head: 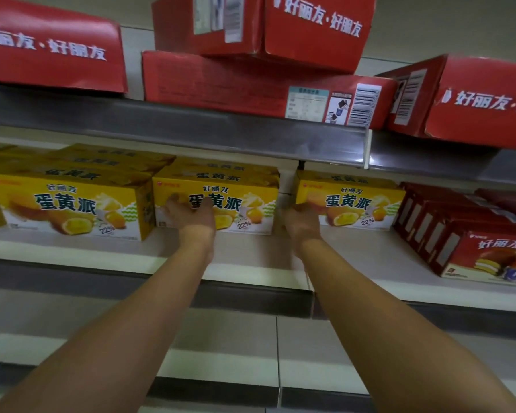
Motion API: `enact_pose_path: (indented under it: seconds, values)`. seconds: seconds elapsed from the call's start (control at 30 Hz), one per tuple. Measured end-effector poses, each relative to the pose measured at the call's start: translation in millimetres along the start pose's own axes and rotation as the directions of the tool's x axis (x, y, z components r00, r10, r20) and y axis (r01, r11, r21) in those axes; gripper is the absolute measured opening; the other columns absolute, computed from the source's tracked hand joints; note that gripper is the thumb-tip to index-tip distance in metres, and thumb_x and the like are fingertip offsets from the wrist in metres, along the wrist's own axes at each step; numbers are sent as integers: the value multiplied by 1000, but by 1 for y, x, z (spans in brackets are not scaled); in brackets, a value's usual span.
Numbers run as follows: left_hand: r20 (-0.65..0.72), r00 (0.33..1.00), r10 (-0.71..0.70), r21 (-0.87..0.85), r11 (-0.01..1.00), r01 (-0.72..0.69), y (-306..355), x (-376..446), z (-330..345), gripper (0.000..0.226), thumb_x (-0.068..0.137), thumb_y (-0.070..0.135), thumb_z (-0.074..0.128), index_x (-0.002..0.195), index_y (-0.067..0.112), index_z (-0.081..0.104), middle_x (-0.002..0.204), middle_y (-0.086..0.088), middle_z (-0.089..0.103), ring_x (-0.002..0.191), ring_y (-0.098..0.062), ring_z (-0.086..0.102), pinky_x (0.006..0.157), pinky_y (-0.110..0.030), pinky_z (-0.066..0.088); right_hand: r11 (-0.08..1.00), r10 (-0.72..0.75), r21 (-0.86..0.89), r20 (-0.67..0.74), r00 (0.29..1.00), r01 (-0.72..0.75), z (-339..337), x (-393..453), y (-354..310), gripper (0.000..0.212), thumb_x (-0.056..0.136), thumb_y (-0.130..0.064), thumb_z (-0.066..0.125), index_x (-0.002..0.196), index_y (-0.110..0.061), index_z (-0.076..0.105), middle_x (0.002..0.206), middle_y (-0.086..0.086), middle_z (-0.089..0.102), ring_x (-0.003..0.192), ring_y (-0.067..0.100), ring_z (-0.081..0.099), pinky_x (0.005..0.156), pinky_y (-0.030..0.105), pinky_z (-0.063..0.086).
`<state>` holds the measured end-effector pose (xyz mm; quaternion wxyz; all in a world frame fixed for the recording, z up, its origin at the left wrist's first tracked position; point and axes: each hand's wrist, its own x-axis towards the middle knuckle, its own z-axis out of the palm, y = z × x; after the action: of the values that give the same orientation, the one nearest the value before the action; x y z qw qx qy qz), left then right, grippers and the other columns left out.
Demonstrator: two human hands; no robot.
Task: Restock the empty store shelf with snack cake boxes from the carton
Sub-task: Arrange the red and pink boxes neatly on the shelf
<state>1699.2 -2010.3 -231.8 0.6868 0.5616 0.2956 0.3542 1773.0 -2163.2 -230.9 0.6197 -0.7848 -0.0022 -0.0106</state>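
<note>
Hands hide middle box front.

Left hand presses flat against the middle yellow box on the shelf — right hand rests at the gap beside the right yellow box.

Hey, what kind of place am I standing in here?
Most likely a shop aisle: tiered shelves carry rows of matching yellow snack cake boxes, with red boxes alongside and more red boxes stacked above.
</note>
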Motion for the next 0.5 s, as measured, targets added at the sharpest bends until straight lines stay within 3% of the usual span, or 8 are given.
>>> enact_pose_path:
  seconds: [0.1,0.2,0.23,0.3,0.37,0.43,0.5]
  values:
    - [41,998,42,-59,998,-39,-6,-39,39,20,88,-1,54,103,10,46,96,-8,55,90,-23,52,69,-25,42,998,-44,23,-253,966,51,-53,20,18,18,83,-21,61,98,-13,66,97,1,69,90,22,63,85,34,50]
    - [306,950,70,71,993,-96,-19,-70,85,16,88,3,55,99,14,53,101,-5,57,93,-20,52,73,-26,38,999,-28,16,-443,896,39,-104,44,32,34,85,-14,57,116,-5,50,109,7,57,100,21,55,90,33,47]
    - [406,913,44,119,988,-101,-21,-78,96,17,88,9,58,104,13,55,109,-3,56,97,-19,51,79,-25,37,999,-43,0,-454,890,48,-116,48,30,30,88,-14,55,116,-6,47,107,7,52,98,20,52,85,27,46]
    - [545,838,17,147,982,-116,-24,-83,115,49,76,37,67,118,15,56,122,-3,55,109,-21,52,89,-30,40,999,-43,-1,-416,908,47,-137,72,39,31,86,-10,59,115,-9,48,102,9,51,95,21,52,72,18,44]
    - [583,813,3,174,976,-129,-20,-80,126,72,58,56,64,122,22,56,125,-2,55,114,-23,51,98,-38,42,996,-15,74,-369,929,45,-156,99,54,55,75,-8,70,125,-10,48,107,8,55,98,24,56,81,25,48]
    - [580,812,-60,154,987,-37,-19,-70,133,60,76,42,66,128,19,47,126,6,50,115,-17,47,99,-33,37,991,-14,123,-285,958,51,-163,111,61,69,69,-7,73,131,-12,44,113,10,56,100,25,58,84,36,51]
    - [614,777,-137,127,989,74,-20,-57,135,45,88,24,63,127,19,41,115,10,46,112,-11,40,93,-28,31,985,-18,161,-282,959,66,-163,108,59,80,73,4,70,143,-10,33,119,13,53,105,25,57,85,36,51]
